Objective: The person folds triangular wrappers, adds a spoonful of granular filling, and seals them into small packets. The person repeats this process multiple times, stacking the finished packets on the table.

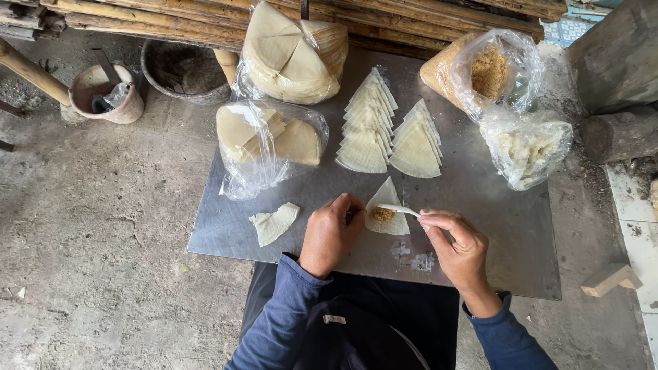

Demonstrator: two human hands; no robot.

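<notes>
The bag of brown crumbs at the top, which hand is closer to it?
Right. The right hand sits below the bag of brown crumbs, holding a white spoon over a wrapper. The left hand rests farther away, at the wrapper's left edge.

A grey metal worktop (480,205) sits low over a rough, stained concrete floor (103,240) in flat daylight — bamboo poles (171,20) across the top, two worn buckets (106,92) at left, stone blocks (617,62) at right
</notes>
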